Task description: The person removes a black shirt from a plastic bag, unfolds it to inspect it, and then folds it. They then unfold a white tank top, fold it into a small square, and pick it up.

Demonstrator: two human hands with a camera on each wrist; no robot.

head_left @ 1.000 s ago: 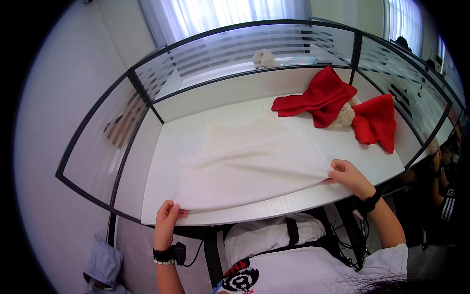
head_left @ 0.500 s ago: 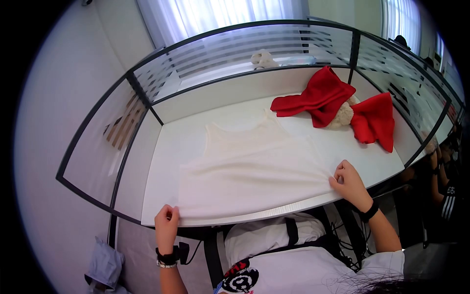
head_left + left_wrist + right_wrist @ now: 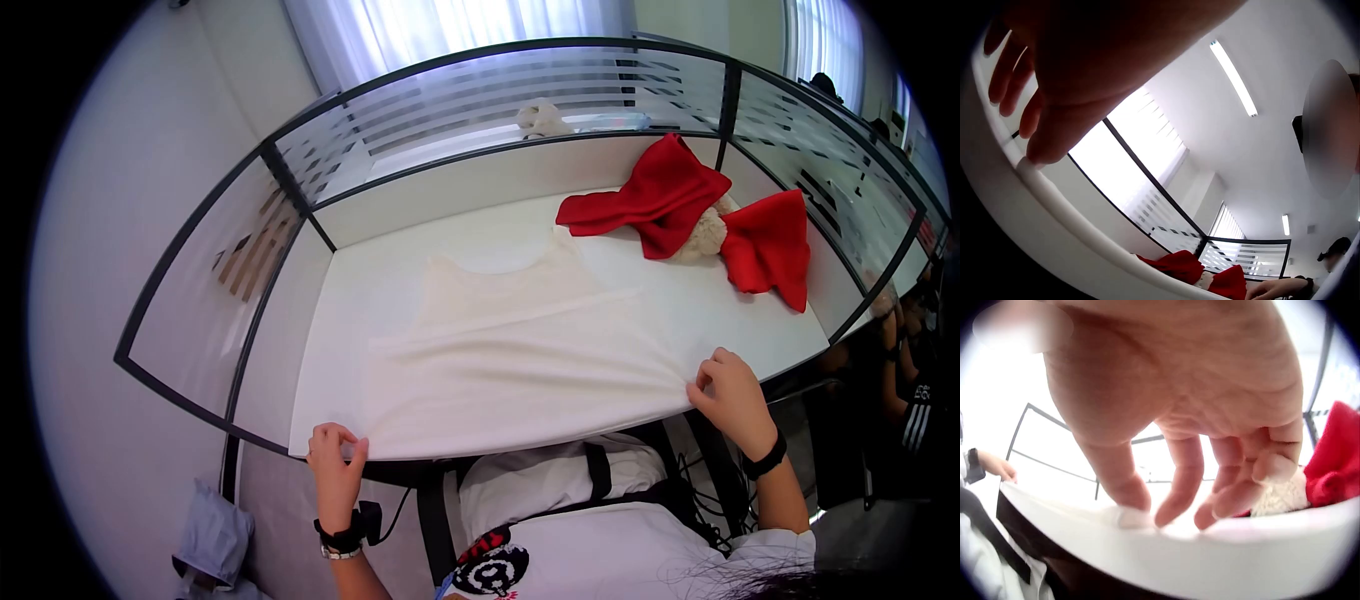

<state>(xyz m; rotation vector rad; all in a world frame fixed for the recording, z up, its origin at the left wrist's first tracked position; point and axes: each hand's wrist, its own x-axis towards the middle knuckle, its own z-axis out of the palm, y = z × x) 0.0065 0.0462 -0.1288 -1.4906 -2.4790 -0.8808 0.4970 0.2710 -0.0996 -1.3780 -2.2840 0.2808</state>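
Note:
A thin cream-white sleeveless top (image 3: 500, 370) lies spread on the white table (image 3: 340, 300), neck end away from me and hem along the front edge. Soft creases fan across it from the hem's right corner. At that corner my right hand (image 3: 732, 395) pinches the cloth between thumb and forefinger. My left hand (image 3: 337, 465) is at the left end of the hem, thumb and forefinger tips at the corner. In the left wrist view a bit of white cloth shows at the thumb tip (image 3: 1041, 156), the other fingers spread apart.
Red cloth (image 3: 665, 195) and another red piece (image 3: 770, 250) lie at the back right around a beige fluffy thing (image 3: 703, 240). Low white panels and a black-framed clear screen (image 3: 287, 185) enclose the table's back and sides. Beyond it stands a pale plush-like object (image 3: 542, 120).
Both hands have moved slightly outward and toward the person. The top's hem has come down to the table's front edge, covering the strip that showed before.

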